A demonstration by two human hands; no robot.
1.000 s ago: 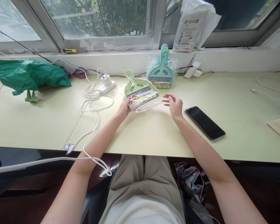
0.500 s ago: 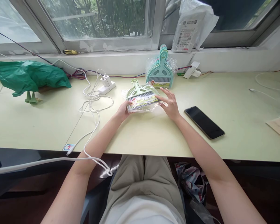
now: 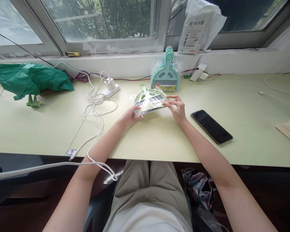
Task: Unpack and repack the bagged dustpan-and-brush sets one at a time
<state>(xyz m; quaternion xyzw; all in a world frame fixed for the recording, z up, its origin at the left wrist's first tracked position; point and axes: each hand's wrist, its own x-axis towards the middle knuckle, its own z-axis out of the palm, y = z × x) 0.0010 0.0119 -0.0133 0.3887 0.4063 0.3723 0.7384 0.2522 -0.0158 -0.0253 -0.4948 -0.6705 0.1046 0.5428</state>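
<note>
Between my hands is a light green mini dustpan and brush set in a clear plastic wrapper, its looped handle pointing away from me. My left hand grips its lower left corner, thumb on top and fingers underneath. At the right end, my right hand pinches the wrapper's edge between thumb and fingers. The set is tilted, and glare on the plastic blurs part of its label. Just behind it, a stack of wrapped teal dustpan sets leans upright against the wall below the window.
Right of my hand lies a black phone. White cables and a power strip are on the left, beyond them a green plastic bag. A yellow utility knife and a white package are on the sill.
My right hand has closed on the wrapper's right edge, where its fingers were spread before. The set has shifted slightly right and tipped, so its label now shows less.
</note>
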